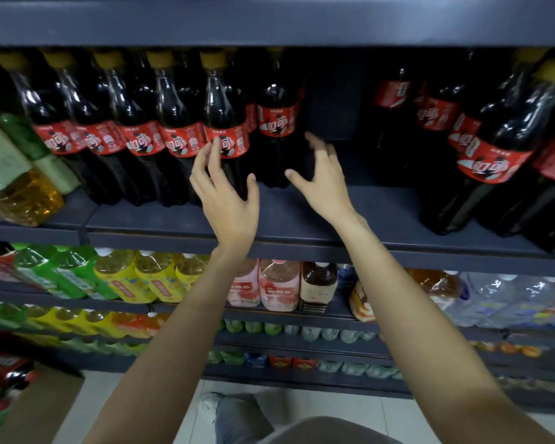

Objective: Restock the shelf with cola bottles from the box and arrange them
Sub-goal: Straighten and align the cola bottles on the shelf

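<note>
Cola bottles with red labels and yellow caps stand in a row on the dark shelf (302, 232). The front row's rightmost bottle (226, 123) has my left hand (228, 200) in front of it, fingers spread, fingertips at its label. Another cola bottle (276, 123) stands further back in the gap. My right hand (321, 181) hovers open just right of that bottle, holding nothing. More cola bottles (487, 155) stand at the shelf's right end. A bare stretch of shelf lies between the two groups.
Green and yellow drink bottles (10, 174) stand at the shelf's left end. Lower shelves hold yellow, pink, brown and water bottles (279, 286). A cardboard box (29, 408) with bottles sits on the floor at lower left. My shoe (210, 408) is on the tiled floor.
</note>
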{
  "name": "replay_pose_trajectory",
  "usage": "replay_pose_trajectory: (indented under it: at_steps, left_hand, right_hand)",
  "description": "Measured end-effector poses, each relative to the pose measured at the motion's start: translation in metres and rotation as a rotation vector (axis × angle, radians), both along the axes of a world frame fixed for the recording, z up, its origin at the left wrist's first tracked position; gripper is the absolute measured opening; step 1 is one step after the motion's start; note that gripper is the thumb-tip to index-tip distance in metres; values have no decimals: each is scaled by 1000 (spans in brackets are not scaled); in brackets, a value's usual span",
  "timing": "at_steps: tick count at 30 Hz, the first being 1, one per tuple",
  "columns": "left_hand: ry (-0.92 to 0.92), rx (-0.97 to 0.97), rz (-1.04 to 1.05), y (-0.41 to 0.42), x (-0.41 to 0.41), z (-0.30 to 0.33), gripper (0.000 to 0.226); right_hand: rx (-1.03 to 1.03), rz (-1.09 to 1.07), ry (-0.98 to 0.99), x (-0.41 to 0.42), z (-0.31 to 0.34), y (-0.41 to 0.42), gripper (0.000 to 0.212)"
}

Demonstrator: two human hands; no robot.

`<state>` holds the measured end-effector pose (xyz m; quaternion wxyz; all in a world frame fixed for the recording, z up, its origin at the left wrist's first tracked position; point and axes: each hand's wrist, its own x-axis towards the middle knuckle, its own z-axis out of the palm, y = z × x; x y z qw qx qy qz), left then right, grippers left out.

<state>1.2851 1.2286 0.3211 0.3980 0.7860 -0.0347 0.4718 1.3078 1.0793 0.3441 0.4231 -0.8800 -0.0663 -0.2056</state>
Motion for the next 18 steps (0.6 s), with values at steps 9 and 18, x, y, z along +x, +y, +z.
replay_pose_trajectory:
  at_steps: [9, 18]
  left_hand:
    - [256, 19, -786, -132, -31, 13, 36]
    - [472, 32, -906, -247, -29, 21, 88]
  right_hand:
    - [129, -392, -334, -130, -14, -122, 20]
    - [78, -848, -450, -164, -4, -216, 47]
